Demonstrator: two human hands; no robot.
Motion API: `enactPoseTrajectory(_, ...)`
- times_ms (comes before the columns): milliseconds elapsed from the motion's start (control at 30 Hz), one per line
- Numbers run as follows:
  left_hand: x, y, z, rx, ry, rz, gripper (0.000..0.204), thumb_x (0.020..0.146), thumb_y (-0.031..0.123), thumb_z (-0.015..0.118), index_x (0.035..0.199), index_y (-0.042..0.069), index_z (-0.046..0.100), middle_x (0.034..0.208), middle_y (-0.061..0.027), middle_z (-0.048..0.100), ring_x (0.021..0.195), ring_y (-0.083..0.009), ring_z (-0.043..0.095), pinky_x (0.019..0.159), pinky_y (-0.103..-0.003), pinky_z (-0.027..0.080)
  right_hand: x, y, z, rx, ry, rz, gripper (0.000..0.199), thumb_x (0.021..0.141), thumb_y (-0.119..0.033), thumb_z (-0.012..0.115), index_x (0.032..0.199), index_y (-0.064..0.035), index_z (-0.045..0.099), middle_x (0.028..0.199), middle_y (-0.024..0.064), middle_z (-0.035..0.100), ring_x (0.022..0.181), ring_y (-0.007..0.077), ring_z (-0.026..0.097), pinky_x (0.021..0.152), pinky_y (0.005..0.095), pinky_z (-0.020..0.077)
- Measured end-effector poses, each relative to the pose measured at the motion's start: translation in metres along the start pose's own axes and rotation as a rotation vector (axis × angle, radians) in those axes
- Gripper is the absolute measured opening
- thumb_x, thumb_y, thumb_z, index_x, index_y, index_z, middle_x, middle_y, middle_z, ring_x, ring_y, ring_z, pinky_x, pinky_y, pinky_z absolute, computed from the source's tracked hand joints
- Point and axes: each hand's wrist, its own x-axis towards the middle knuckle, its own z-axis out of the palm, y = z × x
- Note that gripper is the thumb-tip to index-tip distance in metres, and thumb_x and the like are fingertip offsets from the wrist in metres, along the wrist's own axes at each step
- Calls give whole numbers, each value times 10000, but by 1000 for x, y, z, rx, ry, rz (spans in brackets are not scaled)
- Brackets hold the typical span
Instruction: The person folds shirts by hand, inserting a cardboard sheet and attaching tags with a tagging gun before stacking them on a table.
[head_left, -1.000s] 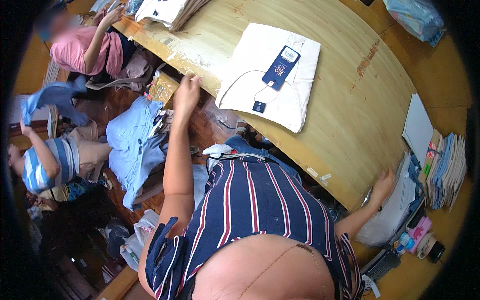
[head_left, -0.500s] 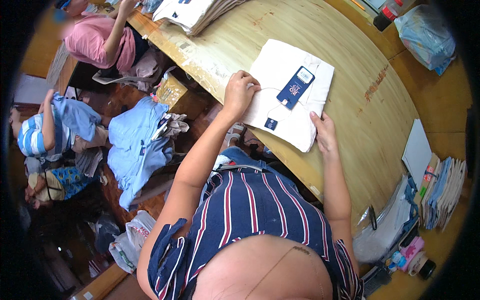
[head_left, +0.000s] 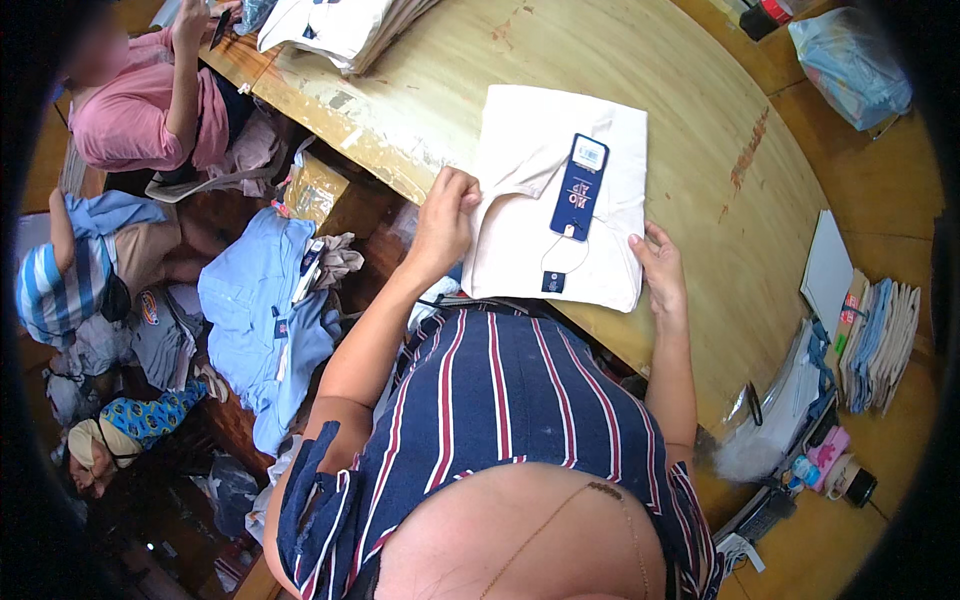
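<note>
Broad yellowish table (head_left: 720,120), and the folded cream garment (head_left: 530,222) sits at its near edge, seemingly overhanging; a tug could slide it off or spoil those flat folds. Left hand (head_left: 443,222) curled, right hand (head_left: 662,268) loosely bent, 1 per side, grips unclear. Navy tag (head_left: 576,195), small dark label (head_left: 552,282) on top.

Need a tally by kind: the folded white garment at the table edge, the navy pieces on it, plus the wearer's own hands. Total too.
Folded white garment: 1
Large navy tag: 1
Small navy label: 1
Hands: 2, left hand and right hand, one at each side of the garment
Total: 5
</note>
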Motion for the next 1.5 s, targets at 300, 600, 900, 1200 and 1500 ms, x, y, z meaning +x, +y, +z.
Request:
enactPoseTrajectory(300, -13, 1, 4, -26, 90, -47, 58, 721, -35, 506, 769, -20, 477, 737, -163, 486, 694, -315, 503, 611, -337, 402, -151, 43, -266, -1500, 839, 195, 402, 717, -75, 579, 1105, -29, 483, 1121, 179, 474, 1034, 317, 450, 872, 366, 354)
enactPoseTrajectory(600, -10, 3, -1, -107, 46, -221, 51, 777, 4, 481, 786, -40, 505, 634, -151, 527, 558, -203, 512, 559, -269, 412, -177, 39, -247, -1342, 1048, 272, 250, 714, -89, 595, 962, -63, 593, 919, 158, 587, 855, 320, 544, 755, 369, 418)
enactPoseTrajectory(900, -7, 7, -4, -221, -34, -273, 62, 790, 20, 480, 795, -38, 502, 588, -96, 515, 543, -122, 481, 534, -237, 401, -94, -52, -109, -504, 838, -460, 171, 781, -58, 542, 929, 8, 595, 857, 77, 613, 762, 145, 564, 694, 233, 440)
enactPoseTrajectory(1200, -7, 12, -9, -218, -54, -237, 56, 789, 14, 475, 803, -34, 499, 629, -124, 529, 586, -149, 504, 573, -262, 413, -18, -46, 122, -779, -227, -737, 227, 714, -162, 614, 916, -58, 599, 788, 104, 590, 645, 216, 572, 584, 306, 449)
enactPoseTrajectory(1500, -9, 9, -6, -252, -71, -219, 50, 814, -1, 444, 808, -29, 485, 620, -35, 470, 589, -72, 428, 551, -211, 387, -27, -56, 145, -1172, -161, -834, 235, 663, -188, 638, 867, -77, 604, 746, 78, 591, 672, 238, 582, 582, 329, 457)
